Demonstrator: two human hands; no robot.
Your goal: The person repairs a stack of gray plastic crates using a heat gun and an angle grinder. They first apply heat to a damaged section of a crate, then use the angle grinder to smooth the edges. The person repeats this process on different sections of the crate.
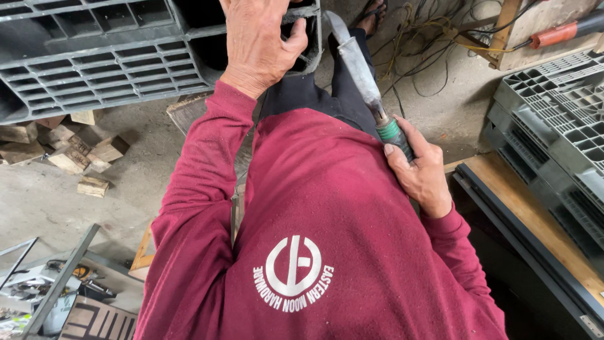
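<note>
The left hand (261,47) grips the edge of the grey plastic pallet (94,56) at twelve o'clock, steadying it. The right hand (421,173) clenches the green-collared handle of a flat-bladed heating iron (358,69), its blade tip near the pallet corner, poised to work the plastic there.

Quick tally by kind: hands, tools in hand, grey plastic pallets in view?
Hands: 2, left hand on the pallet, right hand around the tool
Tools in hand: 1
Grey pallets: 2 spots, the one held and a stack at right; layers in the stack unclear
Total: 5
</note>
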